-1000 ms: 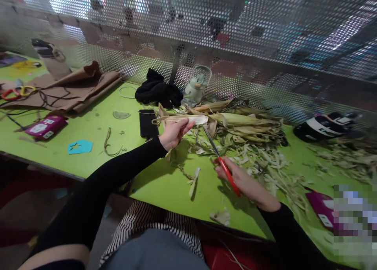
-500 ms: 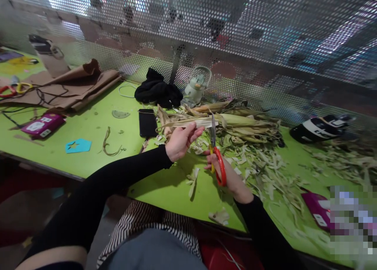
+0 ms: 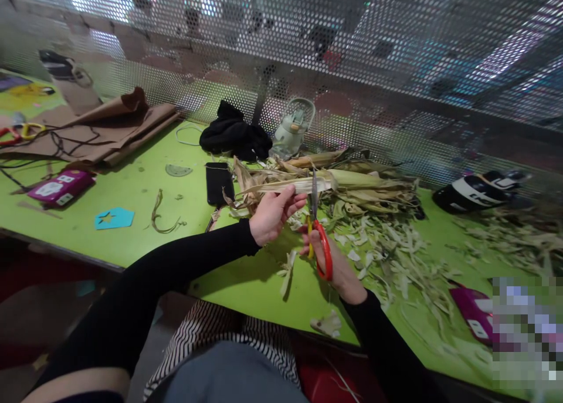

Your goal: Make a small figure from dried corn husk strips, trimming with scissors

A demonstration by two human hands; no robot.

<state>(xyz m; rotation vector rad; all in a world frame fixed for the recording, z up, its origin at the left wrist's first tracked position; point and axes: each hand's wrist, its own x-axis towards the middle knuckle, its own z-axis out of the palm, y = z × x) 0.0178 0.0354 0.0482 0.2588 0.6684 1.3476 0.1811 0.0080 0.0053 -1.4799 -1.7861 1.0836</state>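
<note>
Apparently one husk strip (image 3: 303,184) in left fingers (image 3: 288,193)

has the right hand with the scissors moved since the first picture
Yes: judged against the black phone on the table, the right hand has shifted left, toward the phone, carrying the red-handled scissors along.

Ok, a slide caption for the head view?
Left hand holds a husk strip, right hand holds scissors near one end, above a green table.
</note>
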